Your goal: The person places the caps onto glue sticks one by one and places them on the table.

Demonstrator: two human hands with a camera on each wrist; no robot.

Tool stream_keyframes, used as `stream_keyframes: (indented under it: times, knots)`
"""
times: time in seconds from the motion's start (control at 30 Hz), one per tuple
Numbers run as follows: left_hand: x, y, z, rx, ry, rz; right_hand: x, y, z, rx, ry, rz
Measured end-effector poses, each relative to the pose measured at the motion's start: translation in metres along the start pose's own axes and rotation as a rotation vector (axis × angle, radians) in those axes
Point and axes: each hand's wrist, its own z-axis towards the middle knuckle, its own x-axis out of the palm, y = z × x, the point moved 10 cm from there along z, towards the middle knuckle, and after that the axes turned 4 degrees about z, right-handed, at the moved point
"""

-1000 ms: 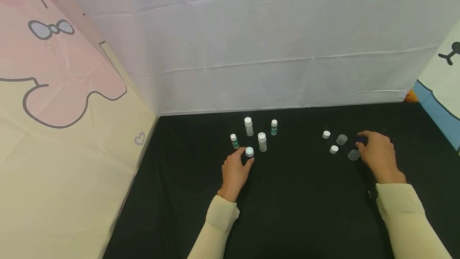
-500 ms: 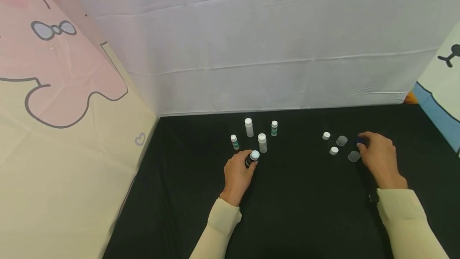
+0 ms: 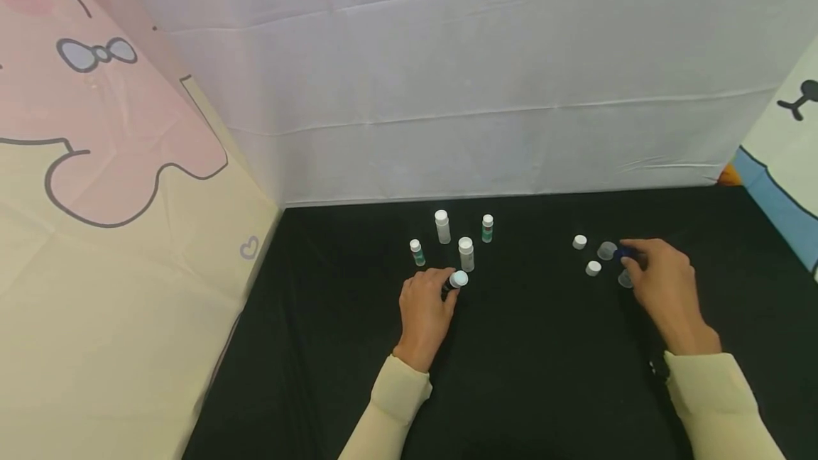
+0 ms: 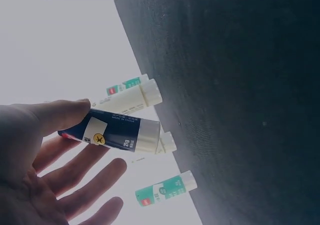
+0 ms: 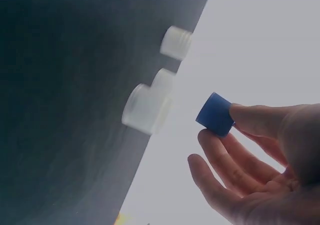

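Observation:
My left hand (image 3: 424, 314) pinches a dark blue glue stick (image 4: 112, 130) between thumb and fingers. Its white end (image 3: 459, 279) tilts up and to the right in the head view, and a label reading 21g shows in the left wrist view. Just beyond this hand stand two white glue sticks (image 3: 466, 255) and two smaller green-labelled ones (image 3: 417, 253). On the right, my right hand (image 3: 667, 289) pinches a small blue cap (image 5: 216, 115) between thumb and fingertips. Near those fingertips lie two translucent caps (image 3: 607, 250) and two white caps (image 3: 593, 268).
A black cloth (image 3: 530, 368) covers the table. Behind it hangs a white sheet (image 3: 486, 119), while printed cartoon cloth (image 3: 128, 289) borders the left side and another piece (image 3: 773, 183) the right.
My left hand has shifted slightly right and towards me, tilting the glue stick over to the right. The right hand has moved left with the blue cap, now partly covering a translucent cap.

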Motion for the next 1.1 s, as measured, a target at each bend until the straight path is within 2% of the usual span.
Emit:
stream_keyframes:
  times: [0.13, 0.33, 0.77, 1.1]
  knots:
    - [-0.001, -0.004, 0.000, 0.022, -0.016, 0.028, 0.002, 0.016, -0.006, -0.036, -0.010, 0.029]
    - [-0.003, -0.008, -0.001, 0.048, -0.036, 0.052, 0.004, 0.046, -0.016, -0.136, -0.041, 0.041]
    - [-0.005, -0.016, -0.002, 0.094, -0.062, 0.096, 0.025, 0.101, -0.034, -0.301, -0.012, 0.091]
    - [-0.009, -0.024, -0.003, 0.125, -0.073, 0.152, 0.040, 0.131, -0.045, -0.329, 0.029, 0.120]
